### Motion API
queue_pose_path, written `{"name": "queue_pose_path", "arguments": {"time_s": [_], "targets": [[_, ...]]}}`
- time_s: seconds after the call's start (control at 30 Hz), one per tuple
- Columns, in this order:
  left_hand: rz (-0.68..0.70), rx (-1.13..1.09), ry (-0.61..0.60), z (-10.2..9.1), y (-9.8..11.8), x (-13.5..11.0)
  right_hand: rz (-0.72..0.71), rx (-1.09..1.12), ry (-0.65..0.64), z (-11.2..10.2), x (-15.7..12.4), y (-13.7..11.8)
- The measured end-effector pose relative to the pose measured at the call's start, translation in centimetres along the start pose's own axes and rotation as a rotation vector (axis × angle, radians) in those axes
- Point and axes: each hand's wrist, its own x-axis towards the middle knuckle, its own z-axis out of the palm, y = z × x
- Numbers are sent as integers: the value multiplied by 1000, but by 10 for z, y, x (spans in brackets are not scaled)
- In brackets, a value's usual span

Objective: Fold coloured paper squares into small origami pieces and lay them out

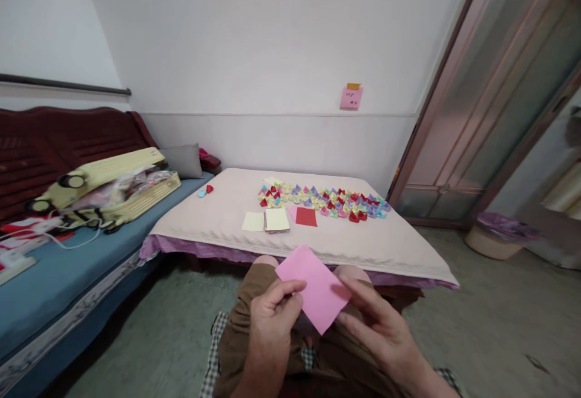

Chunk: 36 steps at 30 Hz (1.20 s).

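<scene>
A pink square of paper (314,286) is held flat over my lap, between both hands. My left hand (272,316) pinches its left edge with thumb and fingers closed. My right hand (379,319) grips its right corner from the side. Ahead stands a low table under a pale cloth (218,216). On it lie a stack of paper squares (276,220), a yellow square (253,221), a red square (305,216) and several small folded paper pieces in many colours (324,199).
A blue-cushioned wooden sofa (59,277) runs along the left, with an open yellow suitcase (113,189) and a grey pillow (184,161) on it. A pink note (351,97) is stuck to the wall. A sliding door (481,101) and a basket (492,238) are at the right.
</scene>
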Motion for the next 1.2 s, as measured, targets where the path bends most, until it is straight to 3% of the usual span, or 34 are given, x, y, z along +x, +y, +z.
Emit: {"name": "queue_pose_path", "arguments": {"time_s": [0.13, 0.27, 0.43, 0.63, 1.0, 1.2], "targets": [[36, 28, -8, 0, 5, -2, -153, -126, -161, 4, 1, -7], [95, 103, -21, 0, 11, -6, -8, -23, -89, 13, 5, -12], [148, 107, 49, 2, 11, -10, 119, 117, 17, 23, 6, -16], [219, 103, 42, 3, 8, -15, 327, 340, 116, 32, 8, -9], [374, 242, 68, 8, 2, -17, 304, 441, 148, 34, 10, -5], [256, 149, 125, 15, 4, -20, 324, 434, 149, 37, 11, -7]]}}
